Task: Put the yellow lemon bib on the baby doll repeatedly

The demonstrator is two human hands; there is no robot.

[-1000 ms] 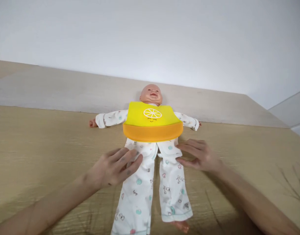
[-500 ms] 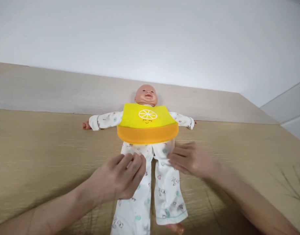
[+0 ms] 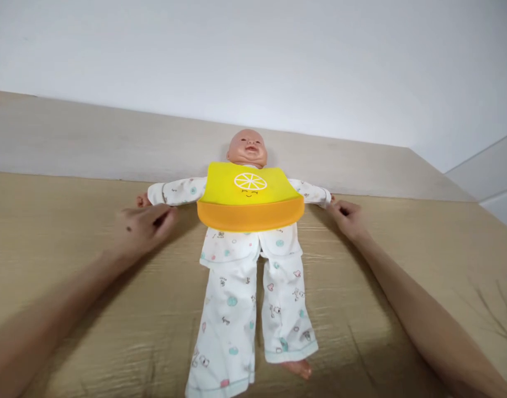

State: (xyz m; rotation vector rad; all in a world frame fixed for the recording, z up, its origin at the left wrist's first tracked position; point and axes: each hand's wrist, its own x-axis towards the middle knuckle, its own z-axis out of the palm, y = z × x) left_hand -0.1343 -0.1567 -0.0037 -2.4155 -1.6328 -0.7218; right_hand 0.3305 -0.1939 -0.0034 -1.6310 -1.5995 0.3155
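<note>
A baby doll (image 3: pixel 226 287) lies on its back in white patterned pyjamas, arms spread wide and one bare foot showing. Over its chest is a yellow silicone bib (image 3: pixel 224 185) with a white citrus slice, a smiling face and an orange catch pocket along the bottom. My left hand (image 3: pixel 143 226), smeared by motion, is curled at the lower edge of the sleeve on the left; what its fingers hold is hidden. At the cuff of the other sleeve (image 3: pixel 315 194), the fingertips of my right hand (image 3: pixel 348 218) are closed on the cloth's edge.
The doll rests on a wood-coloured surface (image 3: pixel 58 237). Behind its head runs a pale grey strip (image 3: pixel 112 143), with a white wall (image 3: pixel 253 61) beyond. Pale panels (image 3: pixel 485 166) stand at the far right.
Both hands have moved outward and up from beside the doll's legs to its sleeves. The doll and bib lie as before, slightly higher in view.
</note>
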